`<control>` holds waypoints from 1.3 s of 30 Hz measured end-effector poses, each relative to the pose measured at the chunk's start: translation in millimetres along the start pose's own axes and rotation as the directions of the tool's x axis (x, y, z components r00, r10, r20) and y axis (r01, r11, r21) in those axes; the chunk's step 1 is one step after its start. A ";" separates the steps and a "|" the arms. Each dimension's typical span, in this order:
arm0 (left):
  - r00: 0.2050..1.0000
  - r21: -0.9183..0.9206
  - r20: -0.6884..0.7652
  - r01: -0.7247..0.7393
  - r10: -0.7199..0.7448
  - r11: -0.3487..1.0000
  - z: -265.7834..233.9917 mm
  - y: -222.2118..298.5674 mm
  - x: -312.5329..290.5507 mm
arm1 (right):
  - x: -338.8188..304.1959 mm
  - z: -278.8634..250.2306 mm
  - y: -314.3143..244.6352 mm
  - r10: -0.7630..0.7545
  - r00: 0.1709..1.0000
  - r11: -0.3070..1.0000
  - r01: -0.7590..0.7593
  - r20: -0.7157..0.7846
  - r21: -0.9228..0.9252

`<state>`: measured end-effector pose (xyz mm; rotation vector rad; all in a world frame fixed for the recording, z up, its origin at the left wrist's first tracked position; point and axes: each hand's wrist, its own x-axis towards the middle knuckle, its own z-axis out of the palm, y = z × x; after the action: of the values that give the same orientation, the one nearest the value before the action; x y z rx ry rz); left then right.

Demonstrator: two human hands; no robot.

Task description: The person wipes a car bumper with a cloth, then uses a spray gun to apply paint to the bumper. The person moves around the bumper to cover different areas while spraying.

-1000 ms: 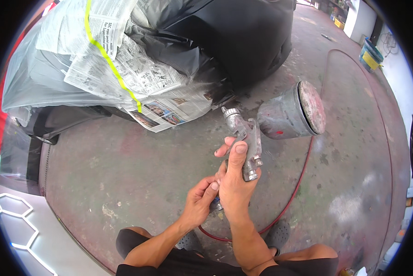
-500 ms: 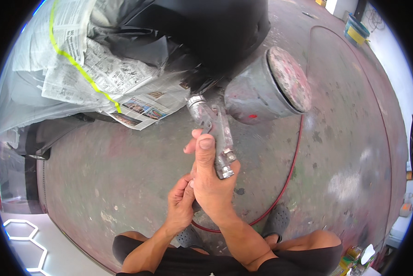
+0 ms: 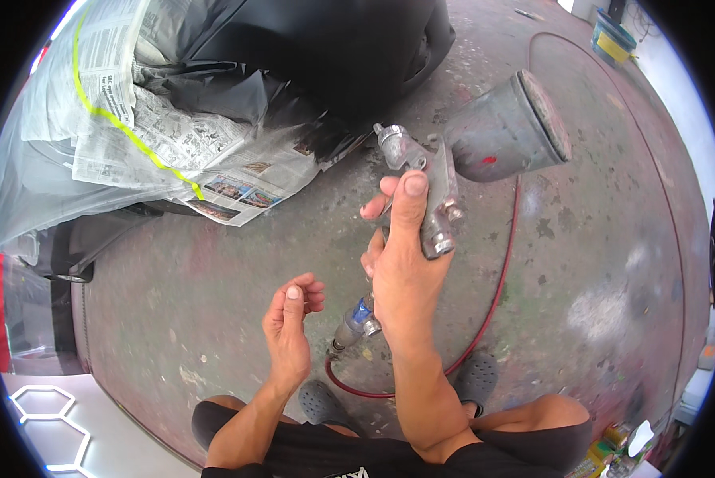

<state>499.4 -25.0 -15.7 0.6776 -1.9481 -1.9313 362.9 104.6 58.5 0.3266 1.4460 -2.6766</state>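
My right hand (image 3: 401,263) grips the handle of a metal spray gun (image 3: 429,183), thumb up along its back. The gun's grey paint cup (image 3: 505,135) sticks out to the right, its nozzle points up-left toward a black car panel (image 3: 325,48). A blue and silver hose fitting (image 3: 357,323) hangs below the handle, joined to a red air hose (image 3: 485,319). My left hand (image 3: 292,323) hovers just left of the fitting, fingers loosely curled, holding nothing.
Newspaper (image 3: 190,151) and clear plastic sheet (image 3: 31,183) with yellow tape (image 3: 110,119) mask the car at upper left. The stained concrete floor (image 3: 596,263) spreads around. A yellow bucket (image 3: 612,40) stands far top right. My grey clogs (image 3: 477,378) are below.
My right hand has raised the spray gun higher and closer to the car. My left hand has come off the hose fitting and dropped away to the left.
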 end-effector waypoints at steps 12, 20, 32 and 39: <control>1.000 -0.014 -0.020 -0.009 0.008 1.000 -0.9 -3.4 1.9 | -7.6 8.8 -40.2 -0.021 0.950 0.969 -0.058 0.311 0.242; 1.000 -0.011 -0.026 0.005 -0.005 1.000 -0.7 0.2 -3.1 | 10.4 -10.1 -15.2 0.060 0.996 0.997 -0.063 0.060 0.045; 0.996 -0.078 -0.087 -0.007 0.001 0.997 -17.1 31.1 -17.0 | -10.6 -3.3 -3.5 -0.016 0.995 0.999 0.019 0.101 -0.029; 0.974 -0.176 -0.140 -0.201 0.178 0.964 -35.4 94.1 -26.0 | -39.2 13.9 13.9 -0.134 0.983 0.987 0.144 0.127 -0.071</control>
<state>529.7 -43.2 82.0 0.5232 -1.6648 -1.8790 401.4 84.2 63.3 0.0573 1.5884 -2.6801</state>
